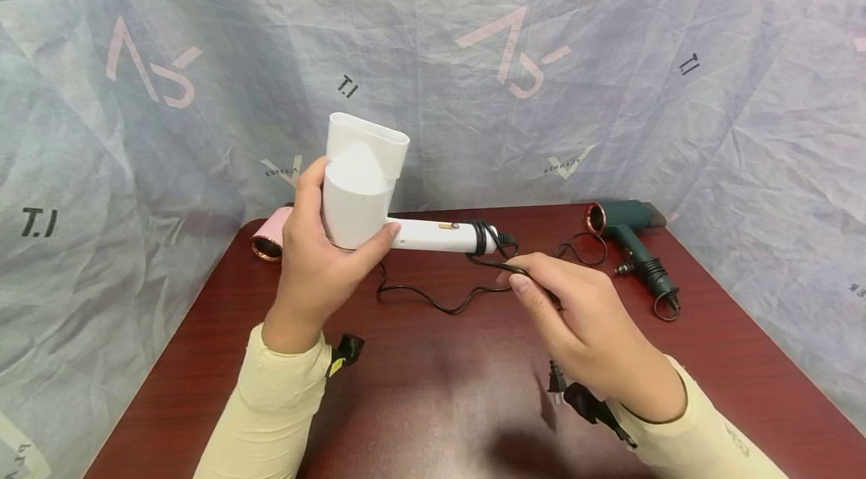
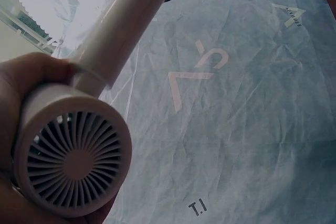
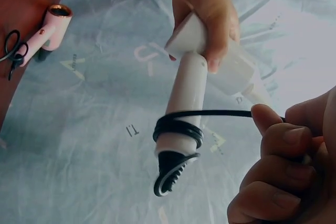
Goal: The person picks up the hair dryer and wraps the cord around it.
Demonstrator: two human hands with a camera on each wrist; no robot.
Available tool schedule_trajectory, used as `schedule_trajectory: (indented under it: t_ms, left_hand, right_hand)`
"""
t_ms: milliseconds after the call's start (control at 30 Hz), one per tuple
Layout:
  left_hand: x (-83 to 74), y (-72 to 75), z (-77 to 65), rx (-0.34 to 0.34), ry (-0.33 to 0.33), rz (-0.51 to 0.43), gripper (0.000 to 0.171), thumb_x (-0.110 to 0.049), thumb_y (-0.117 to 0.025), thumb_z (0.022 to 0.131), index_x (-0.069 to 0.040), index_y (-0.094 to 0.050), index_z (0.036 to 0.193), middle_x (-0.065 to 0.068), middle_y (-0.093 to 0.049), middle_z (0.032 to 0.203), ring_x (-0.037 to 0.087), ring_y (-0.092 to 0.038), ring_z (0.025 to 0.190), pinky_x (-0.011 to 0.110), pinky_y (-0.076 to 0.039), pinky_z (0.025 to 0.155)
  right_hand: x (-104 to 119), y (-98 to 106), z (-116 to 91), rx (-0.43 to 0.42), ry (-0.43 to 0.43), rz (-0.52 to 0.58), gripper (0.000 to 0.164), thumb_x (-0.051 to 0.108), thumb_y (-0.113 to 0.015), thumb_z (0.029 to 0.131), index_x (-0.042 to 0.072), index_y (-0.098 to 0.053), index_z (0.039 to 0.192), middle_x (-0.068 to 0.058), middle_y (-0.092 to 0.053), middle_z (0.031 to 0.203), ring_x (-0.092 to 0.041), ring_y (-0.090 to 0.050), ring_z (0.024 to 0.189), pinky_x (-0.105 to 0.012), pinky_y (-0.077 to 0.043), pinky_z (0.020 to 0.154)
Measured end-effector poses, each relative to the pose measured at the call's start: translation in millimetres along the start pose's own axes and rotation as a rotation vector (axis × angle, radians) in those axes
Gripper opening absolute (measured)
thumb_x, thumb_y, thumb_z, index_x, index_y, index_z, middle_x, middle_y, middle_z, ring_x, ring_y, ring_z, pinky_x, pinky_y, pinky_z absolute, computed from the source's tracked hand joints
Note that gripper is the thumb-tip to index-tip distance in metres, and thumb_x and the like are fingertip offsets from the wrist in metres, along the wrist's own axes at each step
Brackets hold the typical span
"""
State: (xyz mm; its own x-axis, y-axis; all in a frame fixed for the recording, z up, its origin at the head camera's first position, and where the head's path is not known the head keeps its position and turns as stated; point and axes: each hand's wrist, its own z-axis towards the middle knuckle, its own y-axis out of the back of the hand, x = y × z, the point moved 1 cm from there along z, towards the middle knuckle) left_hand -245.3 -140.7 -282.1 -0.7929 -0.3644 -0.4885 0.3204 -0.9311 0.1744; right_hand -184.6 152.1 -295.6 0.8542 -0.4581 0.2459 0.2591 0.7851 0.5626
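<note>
A white hair dryer (image 1: 358, 201) is held up over the table, its flat nozzle pointing upward and its handle lying to the right. My left hand (image 1: 318, 253) grips it around the barrel; the slatted round rear grille (image 2: 79, 166) faces the left wrist camera. The black cord (image 3: 220, 113) is wound around the handle's end in a few turns. My right hand (image 1: 582, 313) pinches this cord a little to the right of the handle, and in the right wrist view it runs taut from handle to fingers. Below the right hand hangs a two-pin plug (image 1: 556, 381).
A dark green hair dryer (image 1: 629, 231) with its cord wound on the handle lies at the table's back right. At the back left is a pink hair dryer (image 3: 50, 32), partly behind the left hand. Grey printed cloth (image 1: 433, 73) encloses the red-brown table (image 1: 406, 389).
</note>
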Motion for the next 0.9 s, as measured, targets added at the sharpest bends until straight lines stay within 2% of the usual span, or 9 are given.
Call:
schedule_trajectory:
  t_ms: [233,600,767,900]
  left_hand:
    - [-1.4,-2.1,-2.0,0.084,-0.044,0.037,0.087,-0.013,-0.09,0.072,-0.01,-0.047,0.148,0.004,-0.066,0.125,0.018,-0.061,0.107,0.03,-0.047,0.089]
    - [-4.5,-1.7,-4.8,0.144,-0.081,0.054,0.082,-0.023,-0.091,0.07,-0.012,-0.054,0.143,-0.002,-0.069,0.119,0.014,-0.064,0.096,0.028,-0.05,0.082]
    - [-7.3,-2.0,-4.4,0.165,-0.106,0.013,0.083,-0.022,-0.091,0.068,-0.012,-0.055,0.143,-0.001,-0.069,0.12,0.014,-0.064,0.096,0.027,-0.05,0.082]
    - [-10.0,-1.4,-4.0,0.178,-0.123,-0.037,0.084,-0.02,-0.092,0.067,-0.009,-0.056,0.142,0.001,-0.07,0.12,0.016,-0.065,0.097,0.027,-0.05,0.085]
  right_hand:
    - [-5,2,2,-0.026,-0.003,0.007,0.025,-0.002,-0.063,0.096,0.018,-0.072,0.109,0.015,-0.05,0.078,0.002,-0.042,0.066,-0.012,-0.037,0.063]
    - [-15,9,5,-0.064,-0.04,0.021,0.021,-0.003,-0.068,0.093,0.015,-0.072,0.104,0.014,-0.062,0.083,0.0,-0.049,0.069,-0.015,-0.04,0.063]
    - [-22,9,5,-0.073,-0.046,0.034,0.014,0.003,-0.068,0.096,0.014,-0.072,0.104,0.013,-0.065,0.088,-0.001,-0.054,0.073,-0.016,-0.043,0.068]
    - [-27,9,6,-0.07,-0.067,0.047,0.015,0.002,-0.07,0.095,0.013,-0.073,0.105,0.012,-0.068,0.091,-0.001,-0.056,0.076,-0.016,-0.045,0.071]
